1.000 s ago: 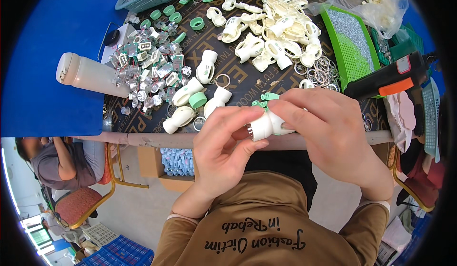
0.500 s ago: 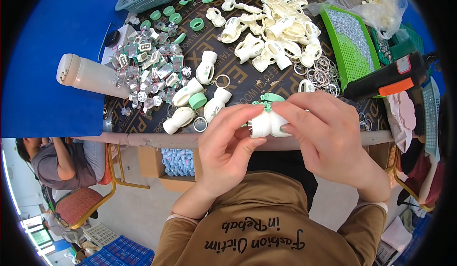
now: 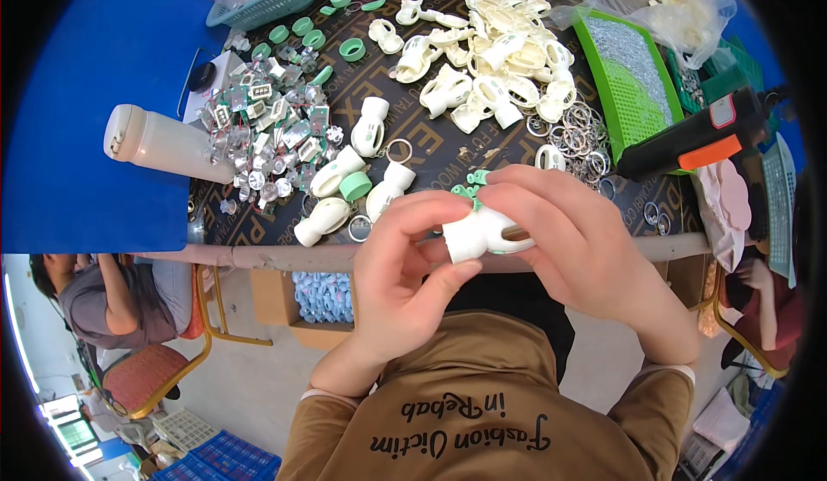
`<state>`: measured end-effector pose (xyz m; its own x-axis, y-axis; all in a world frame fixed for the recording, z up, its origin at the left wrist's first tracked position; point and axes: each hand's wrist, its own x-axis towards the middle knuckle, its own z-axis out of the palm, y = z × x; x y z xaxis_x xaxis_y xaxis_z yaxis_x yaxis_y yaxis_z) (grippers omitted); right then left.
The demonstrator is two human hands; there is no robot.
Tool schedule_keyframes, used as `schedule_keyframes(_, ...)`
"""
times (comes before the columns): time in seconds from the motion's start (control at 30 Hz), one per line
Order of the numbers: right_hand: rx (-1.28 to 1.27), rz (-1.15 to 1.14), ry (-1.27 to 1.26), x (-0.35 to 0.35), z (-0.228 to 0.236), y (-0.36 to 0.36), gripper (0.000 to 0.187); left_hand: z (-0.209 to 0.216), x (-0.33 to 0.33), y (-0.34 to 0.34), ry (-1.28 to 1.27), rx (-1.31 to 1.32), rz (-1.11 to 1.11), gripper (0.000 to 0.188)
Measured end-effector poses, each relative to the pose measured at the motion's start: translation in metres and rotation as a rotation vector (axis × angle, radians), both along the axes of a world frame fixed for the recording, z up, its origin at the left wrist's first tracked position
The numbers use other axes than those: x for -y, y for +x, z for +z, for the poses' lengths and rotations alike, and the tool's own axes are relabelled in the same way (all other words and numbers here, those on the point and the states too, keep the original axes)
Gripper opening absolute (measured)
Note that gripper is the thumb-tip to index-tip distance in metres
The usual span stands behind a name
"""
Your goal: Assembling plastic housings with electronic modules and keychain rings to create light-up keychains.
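Observation:
Between my two hands, just past the table's front edge, is a small white flashlight casing [image 3: 469,235] with a loop handle. My left hand [image 3: 405,261] grips its wide end, thumb underneath and fingers above. At the loop end, my right hand [image 3: 573,244] has its fingers closed around the casing. Small green plastic pieces [image 3: 470,190] show at the fingertips above it; whether they are attached is unclear. Left of my hands lie several similar white casings [image 3: 338,171], a green ring [image 3: 354,186] and a metal key ring [image 3: 399,150].
Silver reflectors with circuit boards [image 3: 267,128] are heaped at the left beside a translucent bottle [image 3: 159,142]. White shell halves [image 3: 504,50] pile up at the back. Metal rings [image 3: 577,136], a green tray [image 3: 616,106] and a black-and-orange tool [image 3: 689,141] occupy the right side.
Both hands have turned the casing, so its loop opening now shows and the silver edge at its wide end no longer does. The green pieces appear slightly further left.

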<state>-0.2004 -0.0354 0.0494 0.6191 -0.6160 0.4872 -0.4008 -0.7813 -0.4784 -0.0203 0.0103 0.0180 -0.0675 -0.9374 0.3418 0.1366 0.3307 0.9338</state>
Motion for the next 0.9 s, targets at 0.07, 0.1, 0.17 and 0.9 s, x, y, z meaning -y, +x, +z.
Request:
schedule_keyframes(0.07,0.039,0.048,0.023,0.005,-0.006,0.0,0.041,0.001,0.003,0.005,0.164,-0.254,-0.222,0.047)
schedule_keyframes(0.1,0.077,0.101,0.047,0.007,-0.008,0.0,0.036,0.005,0.004,0.006,0.376,-0.35,-0.291,0.055)
schedule_keyframes(0.17,0.08,0.163,0.062,0.01,-0.011,-0.001,0.036,0.0,0.014,0.016,0.48,-0.36,-0.502,0.058)
schedule_keyframes(0.9,-0.04,-0.799,0.093,-0.02,-0.072,-0.082,0.008,-0.016,0.005,0.024,0.751,-0.268,-0.441,0.035)
